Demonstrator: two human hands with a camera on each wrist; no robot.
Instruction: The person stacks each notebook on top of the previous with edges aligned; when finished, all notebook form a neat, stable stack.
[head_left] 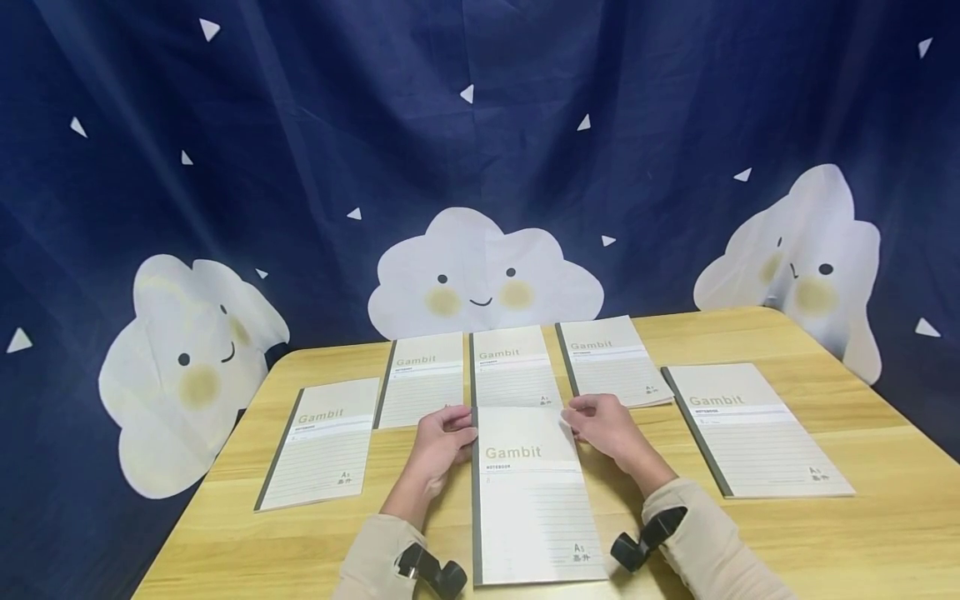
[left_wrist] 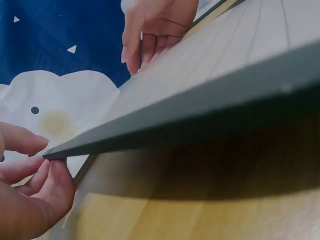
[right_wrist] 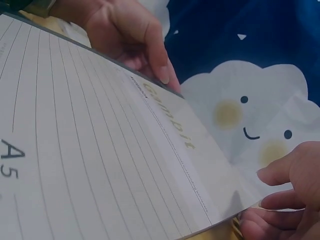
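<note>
A cream Gambit notebook (head_left: 532,500) with a dark spine is at the front middle, its cover facing up. My left hand (head_left: 444,446) pinches its upper left corner, thumb below and fingers above in the left wrist view. The dark spine (left_wrist: 190,110) is raised there, with shadow on the wood under it. At the upper right corner, my right hand (head_left: 609,429) holds the edge with curled fingers. In the right wrist view the right hand (right_wrist: 285,195) has its lower fingers at the notebook's corner; their exact contact is partly hidden.
Behind stand three similar notebooks in a row: left (head_left: 423,383), middle (head_left: 513,367) and right (head_left: 611,362). One more notebook (head_left: 322,442) lies at the left, another (head_left: 757,433) at the right. The wooden table (head_left: 225,542) backs onto a blue curtain (head_left: 480,150).
</note>
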